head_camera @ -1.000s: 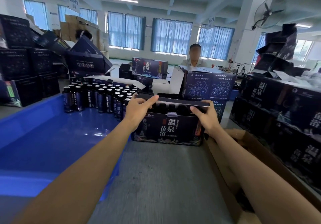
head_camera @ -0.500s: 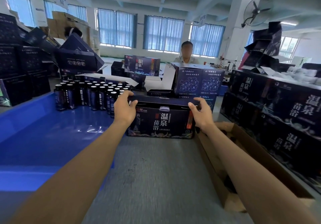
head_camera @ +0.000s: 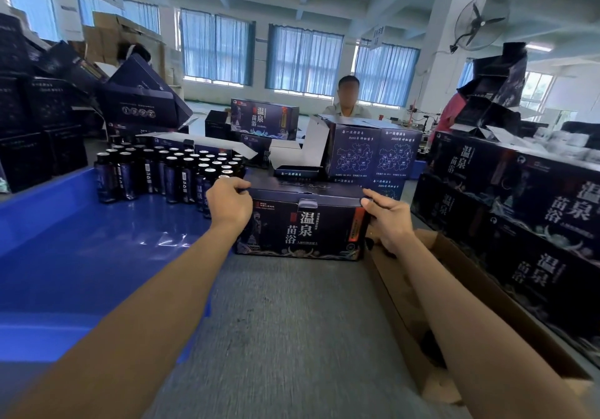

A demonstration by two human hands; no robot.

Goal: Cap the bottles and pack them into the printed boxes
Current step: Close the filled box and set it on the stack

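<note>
box (head_camera: 302,223) between left hand (head_camera: 229,205), right hand (head_camera: 391,220), apparently gripped

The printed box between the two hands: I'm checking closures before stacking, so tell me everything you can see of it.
The printed box is dark navy cardboard, rectangular, with large pale Chinese characters, a wave pattern along the bottom and an orange strip near its right end. Its lid is down, a small tab showing at the front edge. It stands upright on the grey tabletop. The left hand grips its top left corner; the right hand holds its right end.
</note>
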